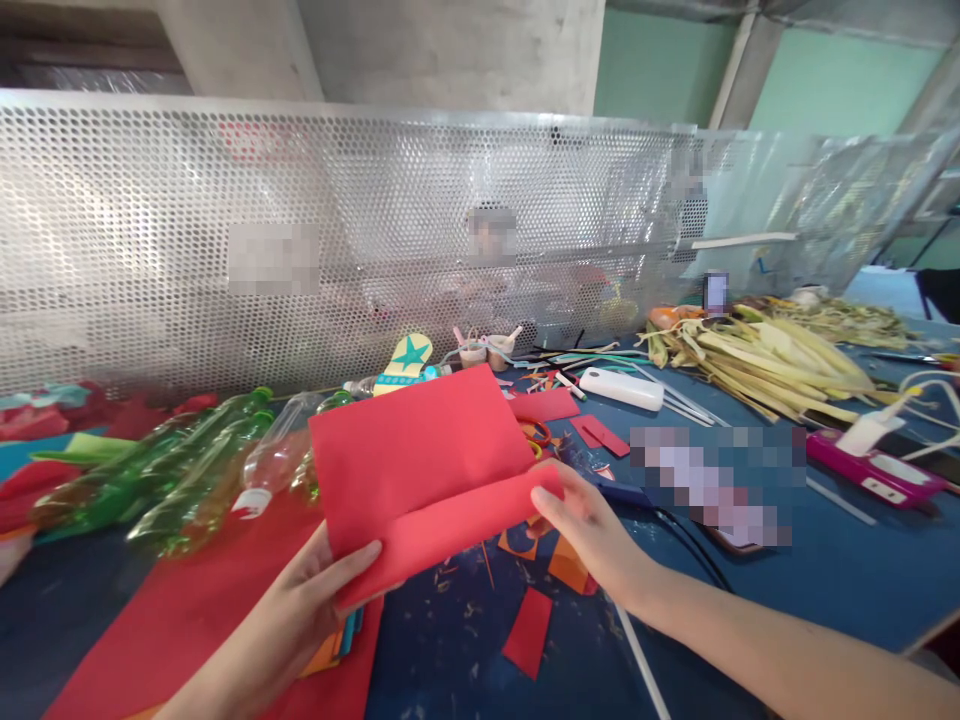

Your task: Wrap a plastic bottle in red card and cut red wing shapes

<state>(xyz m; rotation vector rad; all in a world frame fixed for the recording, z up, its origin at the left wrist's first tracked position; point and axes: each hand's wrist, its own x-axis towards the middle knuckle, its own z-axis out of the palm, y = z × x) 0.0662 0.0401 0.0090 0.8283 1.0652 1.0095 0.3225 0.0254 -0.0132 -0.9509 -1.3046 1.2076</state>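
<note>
Cluttered blue table (825,580), red paper (420,460) pinched between both hands' fingers (360,560), bottom edge folded up.

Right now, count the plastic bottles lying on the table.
4, maybe more: two green bottles lie side by side left of the red paper, a clear bottle beside them, another bottle behind. Overlap may hide others.

two hands (300,610) hold one folded red sheet (420,470), with about three green plastic bottles (187,470) and one clear bottle (274,455) lying beside it, two small cups (486,351), one white case (621,388), one pink case (874,468) and one heap of pale leaf strips (757,365).
</note>
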